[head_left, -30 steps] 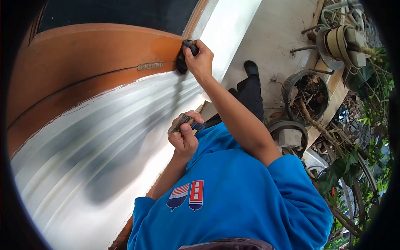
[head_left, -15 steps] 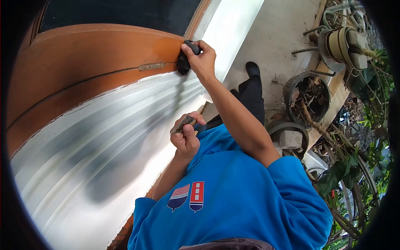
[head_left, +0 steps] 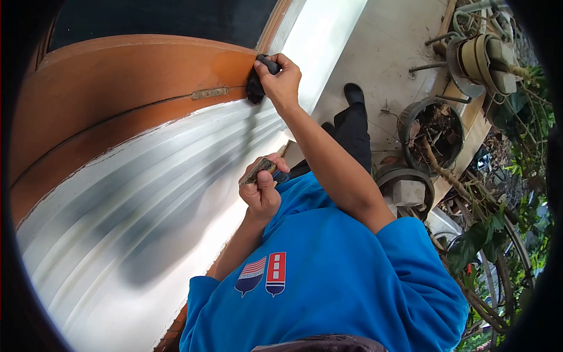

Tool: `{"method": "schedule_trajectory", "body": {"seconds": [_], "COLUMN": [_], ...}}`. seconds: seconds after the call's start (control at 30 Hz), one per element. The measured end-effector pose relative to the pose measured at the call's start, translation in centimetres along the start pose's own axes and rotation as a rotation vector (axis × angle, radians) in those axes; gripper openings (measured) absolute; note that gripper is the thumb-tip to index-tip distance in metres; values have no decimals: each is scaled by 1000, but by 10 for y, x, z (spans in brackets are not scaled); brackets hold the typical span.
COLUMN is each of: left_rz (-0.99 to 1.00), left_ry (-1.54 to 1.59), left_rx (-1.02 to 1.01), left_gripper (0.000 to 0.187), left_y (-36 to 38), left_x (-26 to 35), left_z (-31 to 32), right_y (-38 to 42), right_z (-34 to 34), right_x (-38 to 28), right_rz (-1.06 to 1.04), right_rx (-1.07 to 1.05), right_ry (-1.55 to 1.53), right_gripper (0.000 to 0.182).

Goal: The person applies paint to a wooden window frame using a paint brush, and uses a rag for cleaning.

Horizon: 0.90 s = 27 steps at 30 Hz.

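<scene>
My right hand [head_left: 281, 79] reaches out on a straight arm and presses a dark cloth [head_left: 255, 87] against the orange-brown wooden panel [head_left: 117, 76], at its edge just right of a metal hinge [head_left: 210, 92]. My left hand [head_left: 261, 196] is held close to my chest in a blue shirt [head_left: 328, 281]. It grips a small worn brush-like tool [head_left: 257, 172], thumb on top, tip pointing left toward the white ribbed surface [head_left: 146, 199] with grey smears.
My leg in dark trousers and a black shoe [head_left: 353, 94] stand on the pale tiled floor [head_left: 387, 47]. To the right are pots of dry plant debris [head_left: 431, 129], a block in a ring [head_left: 407, 190], stacked containers [head_left: 481, 58] and green foliage [head_left: 516, 176].
My right hand has shifted the cloth slightly back and forth at the same spot on the wood. My left hand has barely moved, still gripping the tool.
</scene>
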<state>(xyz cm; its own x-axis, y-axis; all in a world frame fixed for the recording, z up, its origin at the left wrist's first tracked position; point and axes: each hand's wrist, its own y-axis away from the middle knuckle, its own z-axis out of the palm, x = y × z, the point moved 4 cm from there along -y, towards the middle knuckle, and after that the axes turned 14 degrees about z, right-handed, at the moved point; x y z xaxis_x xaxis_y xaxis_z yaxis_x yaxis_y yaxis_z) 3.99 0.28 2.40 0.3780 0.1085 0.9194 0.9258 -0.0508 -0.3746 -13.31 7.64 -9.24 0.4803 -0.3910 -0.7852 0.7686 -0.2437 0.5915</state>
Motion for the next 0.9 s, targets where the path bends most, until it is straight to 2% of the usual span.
{"method": "schedule_trajectory", "body": {"seconds": [0.73,0.83,0.9], "left_rz": [5,-3,-48], "left_ry": [-15,-28,-79], "left_rx": [1,40,-5], "left_gripper": [34,35,35], "left_y": [0,4,10], "left_x": [0,-3,3], "left_z": [-3,-4,-9], "right_y": [14,34,21], "right_z": [4,9,8], "right_x": [-10,-34,-19], "right_rz": [12,-402,-270], "right_rx": [40,40,34], "right_ry": [54,-64,-52], "right_gripper": [18,16,11]}}
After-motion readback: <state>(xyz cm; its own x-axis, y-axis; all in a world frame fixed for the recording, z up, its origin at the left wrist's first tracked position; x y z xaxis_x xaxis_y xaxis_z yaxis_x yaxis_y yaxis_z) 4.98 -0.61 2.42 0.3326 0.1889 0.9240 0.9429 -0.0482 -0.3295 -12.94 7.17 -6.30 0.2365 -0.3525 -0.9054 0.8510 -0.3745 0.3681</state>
